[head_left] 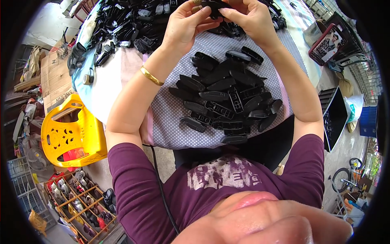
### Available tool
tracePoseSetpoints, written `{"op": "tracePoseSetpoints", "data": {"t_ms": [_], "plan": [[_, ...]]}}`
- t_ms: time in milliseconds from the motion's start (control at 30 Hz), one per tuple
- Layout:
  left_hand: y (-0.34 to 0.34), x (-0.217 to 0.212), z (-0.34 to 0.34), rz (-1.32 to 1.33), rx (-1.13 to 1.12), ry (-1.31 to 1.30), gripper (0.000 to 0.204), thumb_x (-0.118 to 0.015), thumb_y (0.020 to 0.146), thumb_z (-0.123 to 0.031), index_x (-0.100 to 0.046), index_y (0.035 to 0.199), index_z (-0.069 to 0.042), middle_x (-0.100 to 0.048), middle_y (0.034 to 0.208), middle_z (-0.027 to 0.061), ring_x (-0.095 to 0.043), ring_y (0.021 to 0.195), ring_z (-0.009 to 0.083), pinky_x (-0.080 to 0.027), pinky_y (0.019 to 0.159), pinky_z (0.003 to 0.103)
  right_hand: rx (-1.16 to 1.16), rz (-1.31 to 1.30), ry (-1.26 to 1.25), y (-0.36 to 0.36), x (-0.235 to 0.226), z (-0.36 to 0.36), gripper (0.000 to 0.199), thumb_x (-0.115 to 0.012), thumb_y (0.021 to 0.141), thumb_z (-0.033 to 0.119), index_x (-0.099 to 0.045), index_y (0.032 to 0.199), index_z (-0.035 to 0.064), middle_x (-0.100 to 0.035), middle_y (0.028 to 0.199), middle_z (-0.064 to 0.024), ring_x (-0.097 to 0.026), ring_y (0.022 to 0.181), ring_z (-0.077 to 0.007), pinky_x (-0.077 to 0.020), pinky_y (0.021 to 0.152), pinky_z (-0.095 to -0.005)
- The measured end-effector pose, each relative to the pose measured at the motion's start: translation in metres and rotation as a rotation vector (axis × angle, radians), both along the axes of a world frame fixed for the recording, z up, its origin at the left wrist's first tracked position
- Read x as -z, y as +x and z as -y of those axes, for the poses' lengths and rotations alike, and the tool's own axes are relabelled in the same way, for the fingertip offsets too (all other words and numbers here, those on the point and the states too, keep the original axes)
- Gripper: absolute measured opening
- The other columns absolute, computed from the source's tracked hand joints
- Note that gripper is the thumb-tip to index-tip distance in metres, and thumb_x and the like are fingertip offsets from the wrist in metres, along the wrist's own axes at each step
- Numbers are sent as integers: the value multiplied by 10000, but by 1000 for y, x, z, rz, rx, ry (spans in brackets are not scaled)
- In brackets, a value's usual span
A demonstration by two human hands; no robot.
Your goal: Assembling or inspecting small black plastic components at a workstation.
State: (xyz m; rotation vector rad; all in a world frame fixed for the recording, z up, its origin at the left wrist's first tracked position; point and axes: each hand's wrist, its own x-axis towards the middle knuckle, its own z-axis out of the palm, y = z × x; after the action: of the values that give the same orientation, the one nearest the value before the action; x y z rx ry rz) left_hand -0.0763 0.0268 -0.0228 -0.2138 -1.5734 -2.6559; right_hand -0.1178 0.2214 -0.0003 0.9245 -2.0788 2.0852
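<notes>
Nearest, a purple-sleeved torso, forearms rising from the lower edge toward a table draped in a dotted grey cloth [170,122]. On that cloth, just beyond the table's near edge, a loose heap of finished black casings [227,101], long and flat, overlapping in no order. Further up, a gold bangle [151,76] on the left wrist. Further still, both hands raised above the cloth: left hand [185,26] and right hand [248,16] drawn together, fingertips of each pinched on one small black plastic part [213,6] held between them at the top edge of the view. Most of that part hidden by the fingers, so no telling whether one piece or two halves. Probably best done with thumbs kept squarely opposite each other, pressing evenly along the length rather than at one end, and the piece held clear over the cloth to catch a slip. Beyond the hands, a larger pile of black parts [126,24] across the far side. Off to the left, on the floor, a yellow plastic stool [71,132].
</notes>
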Motion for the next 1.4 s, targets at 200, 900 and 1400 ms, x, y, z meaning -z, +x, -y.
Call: {"op": "tracePoseSetpoints", "data": {"t_ms": [200,900,1400], "plan": [[-3,7,3,-41,-5,-17,307,-642,1014,-69,-626,1317,-25,-717,1144,78,-721,951,181,-619,838,319,117,-116,163,7,-3,2,185,-758,853,29,-693,1011,-43,-736,918,-60,-684,847,-95,-570,767,-277],[2,-14,8,-210,-12,-179,234,-663,995,-31,-720,1215,20,-750,1070,58,-690,944,123,-549,874,245,30,-193,335,24,-13,1,170,-769,914,126,-761,997,-21,-725,778,0,-615,726,-63,-493,638,-300],[19,-27,-18,-571,-2,-1215,317,-787,873,-230,-757,1144,-70,-730,976,119,-689,840,283,-559,821,395,882,-291,956,-206,72,-166,395,-614,931,361,-750,1081,22,-733,1050,-241,-709,1012,-398,-555,879,-438]]}}
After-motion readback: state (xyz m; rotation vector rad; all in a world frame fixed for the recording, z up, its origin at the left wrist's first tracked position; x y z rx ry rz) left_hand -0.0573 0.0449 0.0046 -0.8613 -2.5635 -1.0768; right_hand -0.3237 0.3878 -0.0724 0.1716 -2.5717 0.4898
